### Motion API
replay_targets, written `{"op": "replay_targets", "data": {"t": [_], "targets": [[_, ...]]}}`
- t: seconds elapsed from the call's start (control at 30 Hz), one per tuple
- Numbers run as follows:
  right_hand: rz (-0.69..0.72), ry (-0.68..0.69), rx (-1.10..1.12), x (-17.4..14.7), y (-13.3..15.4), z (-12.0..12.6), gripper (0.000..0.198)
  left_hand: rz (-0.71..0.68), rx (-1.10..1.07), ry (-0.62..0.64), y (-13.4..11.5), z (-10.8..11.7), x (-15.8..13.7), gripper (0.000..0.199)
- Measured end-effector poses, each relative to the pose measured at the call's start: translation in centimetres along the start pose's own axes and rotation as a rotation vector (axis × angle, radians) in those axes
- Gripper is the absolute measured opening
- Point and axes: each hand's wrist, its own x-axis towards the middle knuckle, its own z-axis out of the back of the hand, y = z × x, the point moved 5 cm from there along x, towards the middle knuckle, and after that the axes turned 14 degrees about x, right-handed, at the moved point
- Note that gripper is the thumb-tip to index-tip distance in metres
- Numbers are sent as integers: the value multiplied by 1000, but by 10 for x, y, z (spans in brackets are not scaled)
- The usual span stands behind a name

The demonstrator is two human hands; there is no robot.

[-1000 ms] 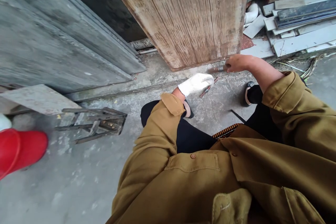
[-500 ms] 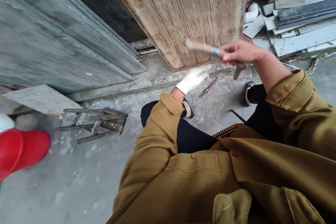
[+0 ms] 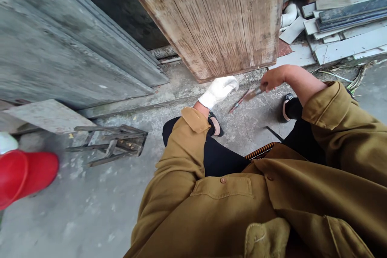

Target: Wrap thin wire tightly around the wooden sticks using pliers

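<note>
Bare concrete floor [image 3: 87, 213] spreads around me and runs up to a low ledge [image 3: 177, 74], where a wooden panel [image 3: 217, 16] stands with its bottom edge close to the concrete. Off to one side are a small wooden stool [image 3: 110, 147] and a red bucket [image 3: 40, 171]; on the other, boards [image 3: 347, 46] lie stacked.

My bare right hand [image 3: 272, 78] is closed around a brush-like tool [image 3: 254, 93], held low over the floor, its far end blurred. That end points towards a slim reddish-brown tool [image 3: 236, 105] with a grey band, lying on the concrete between my hands; whether the two touch, I cannot tell. My left hand [image 3: 218, 92], in a white glove, is curled near the panel's lower edge, and I cannot make out whether its fingers pinch anything.

As for how far along this is, I can judge only roughly. One tool is already in my grip, while the slim one is not taken up. Across the panel, dark streaks alternate with paler wood, so the face looks uneven rather than finished, though I cannot say whether that is wear or work done.
</note>
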Motion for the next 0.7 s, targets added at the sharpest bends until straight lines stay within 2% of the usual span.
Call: {"op": "replay_targets", "data": {"t": [0.03, 0.1, 0.17, 0.2, 0.27, 0.37, 0.43, 0.5, 0.53, 0.6, 0.63, 0.7], "targets": [[-47, 224, 5, -5, 5, -15, 7, 22, 20, -33, 6, 3, 1, 28], [-14, 505, 54, -17, 21, -32, 6, 57, 63, -82, 16, 6, 3, 24], [89, 609, 145, -29, 38, -33, 10, 79, 92, -106, 23, 6, 5, 23], [147, 597, 206, -34, 44, -28, 17, 97, 98, -112, 24, 5, 6, 23], [284, 432, 384, -39, 50, -7, 31, 135, 93, -94, 24, 2, 7, 26], [430, -78, 670, -40, 39, 38, 30, 100, 53, 48, 14, -11, 7, 34], [336, -383, 706, -36, 19, 55, 21, 10, 19, 153, 4, -20, 6, 35], [143, -525, 493, -27, 4, 58, 12, -56, -6, 215, -4, -24, 4, 32], [57, -522, 322, -22, 0, 55, 7, -76, -10, 234, -5, -25, 3, 31], [-43, -378, -18, -9, -2, 40, 8, -93, -1, 240, -7, -24, 3, 31], [-64, -249, -126, -4, -3, 29, 9, -93, 9, 219, -7, -22, 3, 31], [-84, 63, -181, 1, -2, 3, 6, -84, 32, 156, -5, -15, 3, 30]]}}
